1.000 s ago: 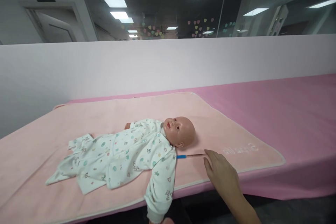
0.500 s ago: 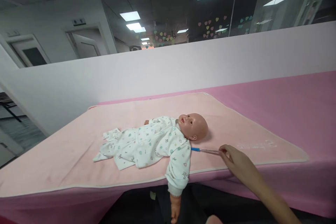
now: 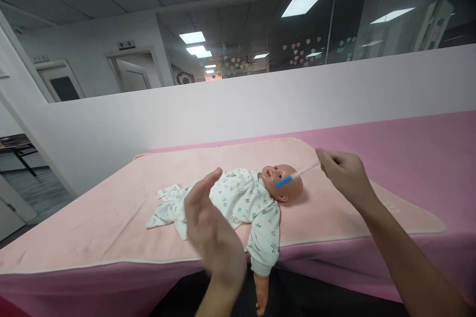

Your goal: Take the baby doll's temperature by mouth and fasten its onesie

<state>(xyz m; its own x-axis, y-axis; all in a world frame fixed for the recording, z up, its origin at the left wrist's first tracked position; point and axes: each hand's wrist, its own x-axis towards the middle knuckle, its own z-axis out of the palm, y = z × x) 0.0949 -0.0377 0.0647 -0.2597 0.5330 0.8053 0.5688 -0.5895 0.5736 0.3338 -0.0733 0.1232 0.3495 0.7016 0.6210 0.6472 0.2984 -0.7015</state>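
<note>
A baby doll [image 3: 238, 195] in white printed clothes lies on its back, its head to the right and its near arm hanging over the front edge. Pinched by one end in my right hand [image 3: 344, 176] is a thin, clear stick with a blue end that looks like a thermometer [image 3: 285, 181]. Its blue end points left and covers part of the doll's head from my view. My left hand [image 3: 211, 223], blurred by motion, is raised in front of the doll's body and hides part of it. The thumb stands apart, and the hand holds nothing visible.
A peach blanket [image 3: 122, 218] lies under the doll, on a pink cover [image 3: 416, 158]. Behind it runs a low white wall [image 3: 260, 109] with a dark window above. The front edge of the pink cover faces me.
My right hand has lifted the thermometer from beside the doll's shoulder, up and away from the blanket. My left hand has come into view in front of the doll. The view has tilted slightly upward.
</note>
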